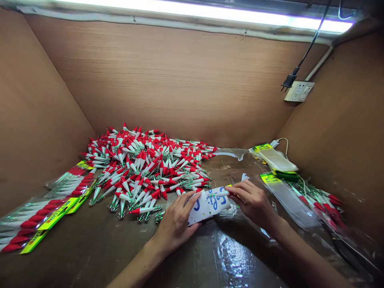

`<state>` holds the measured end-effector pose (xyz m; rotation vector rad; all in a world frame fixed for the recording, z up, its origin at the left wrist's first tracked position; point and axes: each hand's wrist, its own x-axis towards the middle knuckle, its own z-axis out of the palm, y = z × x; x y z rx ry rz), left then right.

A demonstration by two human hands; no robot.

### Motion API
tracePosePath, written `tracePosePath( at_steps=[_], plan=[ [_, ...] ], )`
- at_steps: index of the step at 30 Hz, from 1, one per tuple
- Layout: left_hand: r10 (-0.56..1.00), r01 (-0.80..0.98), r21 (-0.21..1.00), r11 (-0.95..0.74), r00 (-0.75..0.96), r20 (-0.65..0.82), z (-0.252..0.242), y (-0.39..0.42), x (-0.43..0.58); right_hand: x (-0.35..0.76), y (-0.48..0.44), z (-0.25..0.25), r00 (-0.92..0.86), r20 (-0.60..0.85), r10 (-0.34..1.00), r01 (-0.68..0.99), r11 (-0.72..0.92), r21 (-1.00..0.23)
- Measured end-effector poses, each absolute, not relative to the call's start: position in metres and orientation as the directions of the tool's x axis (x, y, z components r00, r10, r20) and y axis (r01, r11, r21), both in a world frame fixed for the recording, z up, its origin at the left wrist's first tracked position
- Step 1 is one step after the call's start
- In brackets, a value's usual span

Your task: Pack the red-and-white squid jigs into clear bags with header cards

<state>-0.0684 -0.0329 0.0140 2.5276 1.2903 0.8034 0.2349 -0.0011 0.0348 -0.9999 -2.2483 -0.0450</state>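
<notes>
My left hand [179, 218] grips the left side of a small white piece with blue lettering [207, 210], thumb below and fingers above. Closed fingers of my right hand [252, 198] pinch a slim white squid jig [222, 193] lying across the top of that piece, its green hook end pointing left. The jig's other end is hidden in my fingers, with a bit of yellow showing beside them. Just behind and left of my left hand spreads a big heap of red-and-white squid jigs [150, 164] with green hooks.
Packed jigs with yellow-green header cards [45, 216] lie at the left. On the right are clear plastic sleeves [288, 198], a stack of sleeves [276, 158] and more jigs [327, 208]. A black plug [289, 80] hangs by a wall socket [300, 91]. Wooden panels enclose three sides.
</notes>
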Motion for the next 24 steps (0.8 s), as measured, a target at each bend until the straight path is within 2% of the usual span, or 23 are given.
tracePosePath(
  at_steps=[4,10,15,17,19,21,23,24],
  plan=[
    [0.798,0.692,0.410,-0.594,0.444,0.407,0.016,-0.032,-0.070,0.240,0.001,0.042,-0.546,0.483,0.684,0.676,0.701,-0.228],
    [0.787,0.640,0.458,-0.617,0.488,0.378,0.012,-0.049,-0.051,0.220,-0.014,0.039,-0.659,0.420,0.624,0.625,0.765,-0.157],
    [0.771,0.622,0.456,-0.637,0.517,0.372,0.012,-0.055,-0.046,0.207,-0.022,0.037,-0.779,0.311,0.545,0.503,0.839,-0.209],
    [0.766,0.623,0.446,-0.643,0.519,0.380,0.016,-0.051,-0.052,0.207,-0.023,0.037,-0.774,0.343,0.532,0.469,0.846,-0.252],
    [0.761,0.630,0.428,-0.648,0.499,0.415,0.025,-0.043,-0.063,0.209,-0.023,0.038,-0.666,0.478,0.573,0.467,0.820,-0.332],
    [0.759,0.659,0.401,-0.636,0.438,0.482,0.037,-0.032,-0.080,0.208,-0.021,0.039,-0.397,0.637,0.660,0.505,0.737,-0.449],
    [0.760,0.718,0.380,-0.583,0.315,0.569,0.052,-0.021,-0.101,0.198,-0.018,0.040,-0.202,0.674,0.711,0.513,0.663,-0.546],
    [0.748,0.747,0.362,-0.557,0.262,0.610,0.059,-0.016,-0.112,0.189,-0.017,0.039,-0.227,0.657,0.719,0.504,0.664,-0.553]
  ],
)
